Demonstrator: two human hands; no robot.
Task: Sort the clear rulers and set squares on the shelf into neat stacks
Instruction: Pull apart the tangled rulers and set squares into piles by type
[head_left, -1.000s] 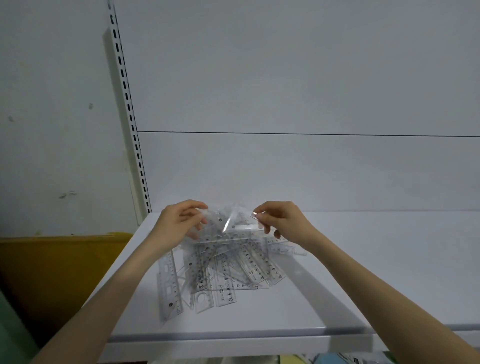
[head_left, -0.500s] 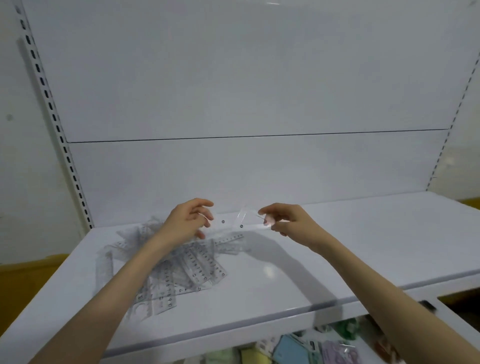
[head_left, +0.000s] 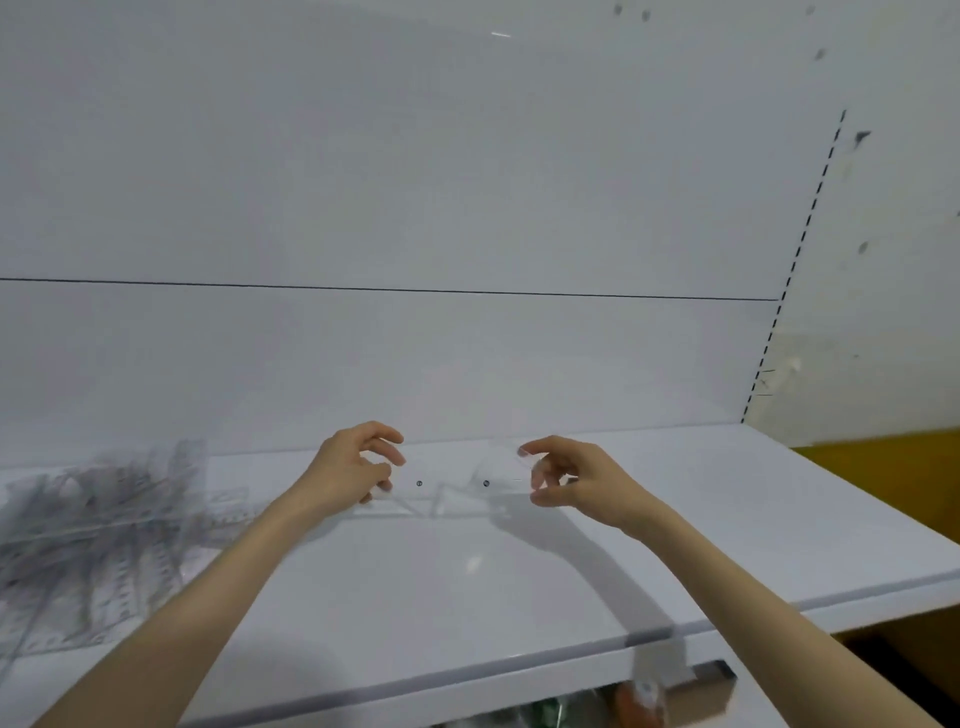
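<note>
A clear plastic piece (head_left: 452, 486), nearly invisible apart from two small dark holes, hangs between my hands just above the white shelf (head_left: 467, 582); I cannot tell whether it is a ruler or a set square. My left hand (head_left: 358, 465) pinches its left end and my right hand (head_left: 569, 475) pinches its right end. A blurred heap of clear rulers and set squares (head_left: 98, 530) lies on the shelf at the far left, well away from both hands.
A white back panel (head_left: 415, 208) rises behind the shelf, with a slotted upright (head_left: 795, 270) at its right. The shelf's front lip (head_left: 519, 660) runs across below my arms. Coloured goods (head_left: 623, 699) show on a lower level. A yellow surface (head_left: 893, 483) lies to the right.
The view has swung right, so the heap now sits at the far left. Both hands have carried the clear piece right, away from the heap, and drawn a little further apart.
</note>
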